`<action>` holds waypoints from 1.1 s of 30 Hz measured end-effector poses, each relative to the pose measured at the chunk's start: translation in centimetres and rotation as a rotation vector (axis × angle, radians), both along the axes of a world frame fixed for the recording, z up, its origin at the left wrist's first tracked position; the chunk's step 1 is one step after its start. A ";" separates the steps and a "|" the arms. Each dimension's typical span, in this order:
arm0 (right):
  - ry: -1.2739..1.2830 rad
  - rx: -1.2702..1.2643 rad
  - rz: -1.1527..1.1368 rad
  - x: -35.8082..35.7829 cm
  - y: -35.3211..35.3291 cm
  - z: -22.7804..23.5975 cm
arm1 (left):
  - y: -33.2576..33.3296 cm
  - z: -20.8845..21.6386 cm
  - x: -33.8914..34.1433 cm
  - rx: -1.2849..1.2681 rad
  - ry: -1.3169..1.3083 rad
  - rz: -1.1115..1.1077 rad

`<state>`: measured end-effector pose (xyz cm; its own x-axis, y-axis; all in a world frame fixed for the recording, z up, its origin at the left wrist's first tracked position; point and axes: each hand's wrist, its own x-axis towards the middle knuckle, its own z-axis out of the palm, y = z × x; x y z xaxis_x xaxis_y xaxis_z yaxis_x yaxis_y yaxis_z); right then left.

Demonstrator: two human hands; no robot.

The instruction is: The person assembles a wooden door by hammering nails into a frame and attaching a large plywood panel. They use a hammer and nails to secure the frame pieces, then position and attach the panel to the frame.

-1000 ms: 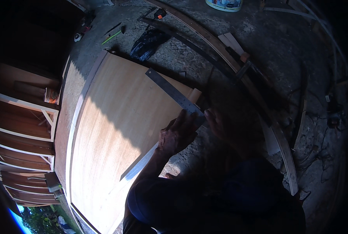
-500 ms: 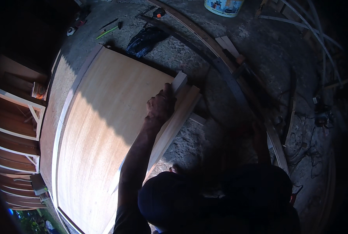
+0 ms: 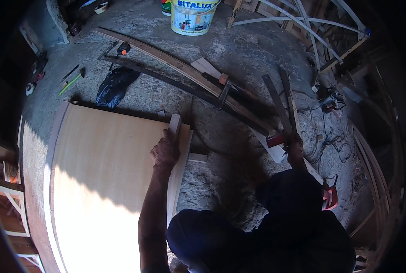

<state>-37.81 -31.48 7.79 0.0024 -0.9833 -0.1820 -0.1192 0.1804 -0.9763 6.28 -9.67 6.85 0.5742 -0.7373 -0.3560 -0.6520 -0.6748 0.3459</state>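
Note:
My left hand is closed round a pale wooden block. The block lies at the right edge of a broad, light wooden panel, partly in sunlight. Off to the right, my right hand is closed on a dark metal bar tool with a red part at its near end. Its exact kind is hard to make out, and my fingers there are partly in shadow. Beneath it, a pale board shows on the floor.
A long timber and a dark metal bar lie across the rough floor ahead. Nearby are a black plastic bag, a tape measure, a green-handled hammer and a white bucket. Cables and a red-handled tool lie right.
My view has swung right, so the panel sits farther left. My right hand and the bar tool now show clearly, with the bar pointing away from me. My left hand keeps its hold on the block.

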 end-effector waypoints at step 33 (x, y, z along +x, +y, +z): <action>0.856 -1.096 1.041 12.3 -6.3 -1.8 | -2.2 1.3 -3.1 0.045 -0.097 0.207</action>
<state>-25.49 -37.79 6.02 0.9299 -0.2910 0.2251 -0.2521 -0.9496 -0.1864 3.18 -11.90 8.13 0.7448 -0.5844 -0.3221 -0.5262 -0.8112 0.2549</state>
